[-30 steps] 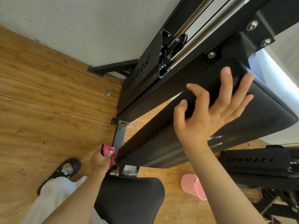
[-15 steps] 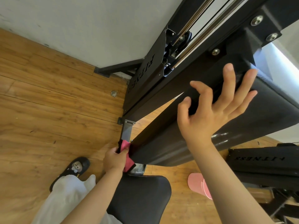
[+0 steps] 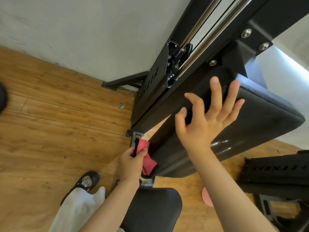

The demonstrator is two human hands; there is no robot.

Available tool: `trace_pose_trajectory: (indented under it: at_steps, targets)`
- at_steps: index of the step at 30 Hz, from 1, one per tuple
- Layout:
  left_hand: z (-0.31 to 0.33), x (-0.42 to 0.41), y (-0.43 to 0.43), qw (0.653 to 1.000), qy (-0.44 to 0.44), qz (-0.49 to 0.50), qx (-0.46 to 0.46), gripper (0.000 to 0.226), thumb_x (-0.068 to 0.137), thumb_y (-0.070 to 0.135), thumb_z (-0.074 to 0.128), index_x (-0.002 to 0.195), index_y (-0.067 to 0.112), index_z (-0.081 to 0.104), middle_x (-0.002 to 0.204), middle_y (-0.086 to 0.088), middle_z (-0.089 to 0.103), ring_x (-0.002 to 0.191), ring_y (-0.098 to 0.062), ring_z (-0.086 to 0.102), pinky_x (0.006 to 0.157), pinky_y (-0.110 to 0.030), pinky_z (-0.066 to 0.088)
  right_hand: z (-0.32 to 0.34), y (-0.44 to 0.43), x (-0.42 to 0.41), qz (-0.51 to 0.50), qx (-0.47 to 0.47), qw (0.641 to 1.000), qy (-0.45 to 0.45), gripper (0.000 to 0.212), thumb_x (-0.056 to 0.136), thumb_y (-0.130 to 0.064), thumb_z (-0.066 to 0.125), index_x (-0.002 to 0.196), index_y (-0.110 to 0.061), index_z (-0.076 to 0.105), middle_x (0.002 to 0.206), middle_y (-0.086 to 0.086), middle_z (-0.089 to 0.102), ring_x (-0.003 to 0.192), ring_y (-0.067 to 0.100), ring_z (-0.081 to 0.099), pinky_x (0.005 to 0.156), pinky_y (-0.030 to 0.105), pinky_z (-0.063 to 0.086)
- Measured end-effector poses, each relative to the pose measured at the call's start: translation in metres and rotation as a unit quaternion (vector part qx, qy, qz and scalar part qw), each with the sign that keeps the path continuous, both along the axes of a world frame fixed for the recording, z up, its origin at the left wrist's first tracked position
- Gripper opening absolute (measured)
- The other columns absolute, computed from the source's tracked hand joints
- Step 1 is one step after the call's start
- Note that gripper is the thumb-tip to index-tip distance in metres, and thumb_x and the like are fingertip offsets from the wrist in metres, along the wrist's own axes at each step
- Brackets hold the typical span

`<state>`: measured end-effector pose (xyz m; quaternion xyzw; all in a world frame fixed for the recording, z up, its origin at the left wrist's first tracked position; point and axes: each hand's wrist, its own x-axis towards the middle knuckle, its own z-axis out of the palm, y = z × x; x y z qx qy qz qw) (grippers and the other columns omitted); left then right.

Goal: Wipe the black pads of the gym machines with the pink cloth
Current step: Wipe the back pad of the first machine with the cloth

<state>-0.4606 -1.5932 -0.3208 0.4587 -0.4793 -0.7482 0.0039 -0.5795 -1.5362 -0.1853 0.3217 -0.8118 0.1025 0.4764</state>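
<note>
Back pad [image 3: 234,139] is the big one here, with its long axis running from low on my left up and away to the right. My right hand [image 3: 205,121] is on the upper part, fingers spread wide. My left hand [image 3: 130,163] is nearer the bottom end, gripping the cloth [image 3: 147,158] against that edge, so I reckon the wipe goes upward.

The cloth [image 3: 147,158] is coloured pink and edged in black. The back pad [image 3: 250,131] is covered in black and marked by a few pale streaks, and the seat pad [image 3: 155,210] is black too. The machine frame [image 3: 275,17] is painted black and set with silver bolts [image 3: 246,33]. The floor [image 3: 50,131] is patterned in warm brown wood grain, and the wall [image 3: 83,30] is coloured pale grey. A black slipper [image 3: 85,181], a white trouser leg [image 3: 78,211] and a pink bucket [image 3: 207,196] are seen.
</note>
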Motion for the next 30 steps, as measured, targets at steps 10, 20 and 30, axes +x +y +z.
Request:
trace_pose_trajectory:
  at_steps: [10,20,30]
  targets:
    - [0.076,-0.017,-0.008,0.996,0.079,0.038,0.033,0.006,0.085,0.021,0.070,0.091,0.022,0.068,0.089,-0.006,0.071,0.087,-0.024,0.067,0.081,-0.044,0.055,0.008,0.003,0.009,0.021,0.007,0.997,-0.080,0.020,0.077,-0.021,0.065,0.095,-0.020,0.073,0.145,0.002,0.036,0.149,0.019,0.002,0.118,0.046,0.003]
    - [0.126,-0.010,-0.045,0.986,0.142,0.005,0.091,0.025,0.082,0.020,0.070,0.107,0.019,0.068,0.105,-0.013,0.071,0.097,-0.031,0.068,0.086,-0.043,0.054,0.045,0.024,0.037,0.108,0.024,0.961,-0.253,0.025,0.084,-0.015,0.055,0.105,-0.021,0.068,0.150,0.001,0.039,0.149,0.024,0.011,0.120,0.045,0.002]
    - [0.178,0.006,-0.043,0.968,0.232,-0.051,-0.077,0.025,0.083,0.016,0.069,0.108,0.017,0.064,0.097,0.002,0.073,0.092,-0.014,0.069,0.075,-0.028,0.052,0.069,0.026,0.088,0.110,-0.068,0.923,-0.361,0.025,0.088,-0.022,0.053,0.109,-0.020,0.066,0.130,-0.007,0.055,0.137,0.008,0.034,0.117,0.026,0.021]
